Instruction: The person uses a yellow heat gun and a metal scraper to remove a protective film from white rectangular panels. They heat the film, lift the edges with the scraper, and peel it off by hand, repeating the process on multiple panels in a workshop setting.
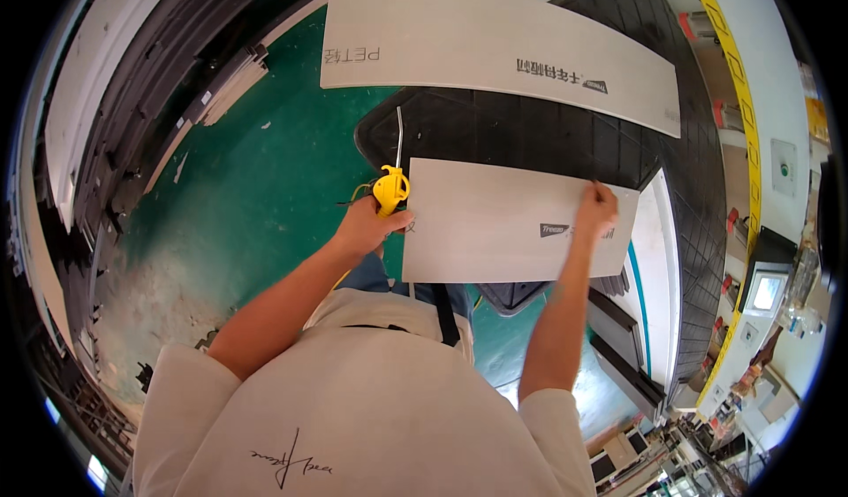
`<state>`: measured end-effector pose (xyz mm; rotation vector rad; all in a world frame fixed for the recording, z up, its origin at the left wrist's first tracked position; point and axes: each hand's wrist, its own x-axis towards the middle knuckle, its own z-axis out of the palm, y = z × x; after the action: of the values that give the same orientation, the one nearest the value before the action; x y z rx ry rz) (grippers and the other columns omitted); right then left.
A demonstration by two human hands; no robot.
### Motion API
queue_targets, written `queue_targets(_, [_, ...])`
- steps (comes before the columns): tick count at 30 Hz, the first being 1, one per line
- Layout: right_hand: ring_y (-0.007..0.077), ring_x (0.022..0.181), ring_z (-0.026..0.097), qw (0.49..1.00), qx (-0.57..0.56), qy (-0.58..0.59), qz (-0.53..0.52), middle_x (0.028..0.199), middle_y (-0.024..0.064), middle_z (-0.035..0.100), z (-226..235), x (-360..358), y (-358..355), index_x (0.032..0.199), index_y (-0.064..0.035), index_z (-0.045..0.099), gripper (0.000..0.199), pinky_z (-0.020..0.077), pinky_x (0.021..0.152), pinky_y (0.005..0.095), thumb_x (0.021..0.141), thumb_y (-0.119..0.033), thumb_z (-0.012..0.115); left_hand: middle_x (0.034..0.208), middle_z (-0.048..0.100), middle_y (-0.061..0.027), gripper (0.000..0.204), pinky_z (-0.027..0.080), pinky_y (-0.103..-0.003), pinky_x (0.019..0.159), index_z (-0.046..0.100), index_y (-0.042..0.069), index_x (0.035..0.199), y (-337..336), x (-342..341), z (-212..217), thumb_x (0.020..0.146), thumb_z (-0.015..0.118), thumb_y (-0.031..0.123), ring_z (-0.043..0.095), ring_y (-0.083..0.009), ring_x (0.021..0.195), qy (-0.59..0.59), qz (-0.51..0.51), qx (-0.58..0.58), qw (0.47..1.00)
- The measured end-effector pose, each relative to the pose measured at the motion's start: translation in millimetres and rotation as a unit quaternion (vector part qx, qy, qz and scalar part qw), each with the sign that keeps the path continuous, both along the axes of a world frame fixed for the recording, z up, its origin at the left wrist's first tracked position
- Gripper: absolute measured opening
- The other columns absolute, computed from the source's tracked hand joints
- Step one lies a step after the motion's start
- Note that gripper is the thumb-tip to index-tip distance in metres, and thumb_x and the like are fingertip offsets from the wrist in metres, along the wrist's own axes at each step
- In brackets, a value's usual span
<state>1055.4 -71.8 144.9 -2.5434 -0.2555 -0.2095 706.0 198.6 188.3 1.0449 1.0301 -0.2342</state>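
A yellow air blow gun point(389, 189) with a long thin metal nozzle pointing away from me is in my left hand point(367, 225). The fingers wrap its handle, and the thumb reaches to the left edge of a pale grey board point(495, 219). This rectangular panel lies flat before me with printing on its face. Over its right part is my right hand point(599, 210), fingers curled in near the far edge; what they hold, if anything, is hidden. Whether that hand presses on the board I cannot tell.
A longer pale board point(495, 42) lies beyond, on a black ribbed surface point(477, 130). White panels point(655, 258) and dark panels point(618, 333) stand at the right, near a machine with a yellow-edged strip point(751, 144). Stacked boards point(225, 82) line the left above the green floor point(256, 170).
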Motion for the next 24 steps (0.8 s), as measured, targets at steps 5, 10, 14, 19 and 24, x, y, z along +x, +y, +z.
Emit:
queue_targets(5, [0.0271, 0.081, 0.063, 0.959, 0.020, 0.018, 0.281, 0.087, 0.0086, 0.058, 19, -195, 182, 0.087, -0.0091, 0.069, 0.003, 0.0496, 0.067, 0.0395, 0.088, -0.007, 0.070, 0.093, 0.073, -0.0036, 0.036, 0.053, -0.030, 0.075, 0.070, 0.001, 0.107, -22, -9, -19, 0.091, 0.082, 0.030, 0.067, -0.0125, 0.085, -0.053, 0.106, -0.003, 0.993])
queue_targets(10, [0.0227, 0.079, 0.065, 0.955, 0.063, 0.070, 0.281, 0.088, 0.0093, 0.065, 31, -186, 188, 0.090, -0.0067, 0.075, 0.003, 0.0522, 0.069, 0.0373, 0.088, -0.006, 0.076, 0.095, 0.071, -0.0024, 0.040, 0.051, -0.030, 0.076, 0.069, -0.001, 0.107, -28, -12, -6, 0.090, 0.083, 0.033, 0.063, -0.0121, 0.082, 0.015, 0.091, 0.015, 0.996])
queue_targets(14, [0.0228, 0.082, 0.069, 0.998, 0.014, 0.050, 0.037, 0.092, 0.0094, 0.072, 34, -102, 103, 0.100, -0.0035, 0.078, 0.011, 0.0558, 0.074, 0.0368, 0.093, -0.012, 0.075, 0.090, 0.068, 0.0004, 0.038, 0.049, -0.029, 0.072, 0.068, 0.001, 0.106, -33, -22, -12, 0.090, 0.084, 0.032, 0.060, -0.0112, 0.077, -0.031, 0.116, 0.005, 0.993])
queue_targets(19, [0.0269, 0.078, 0.067, 0.972, 0.092, -0.019, 0.217, 0.085, 0.0105, 0.067, 13, -195, 177, 0.089, -0.0067, 0.074, 0.001, 0.0533, 0.070, 0.0394, 0.089, -0.007, 0.073, 0.085, 0.063, 0.0040, 0.031, 0.043, -0.026, 0.065, 0.068, 0.004, 0.104, -39, -27, -22, 0.089, 0.084, 0.027, 0.053, -0.0066, 0.071, -0.073, 0.145, -0.042, 0.986])
queue_targets(24, [0.0283, 0.080, 0.065, 0.961, 0.066, 0.087, 0.254, 0.081, 0.0101, 0.063, 49, -221, 215, 0.085, -0.0066, 0.071, 0.004, 0.0516, 0.068, 0.0406, 0.088, -0.005, 0.073, 0.084, 0.063, 0.0046, 0.026, 0.042, -0.025, 0.065, 0.070, 0.004, 0.101, -38, -25, -17, 0.090, 0.084, 0.022, 0.052, -0.0051, 0.071, -0.075, 0.167, -0.056, 0.981])
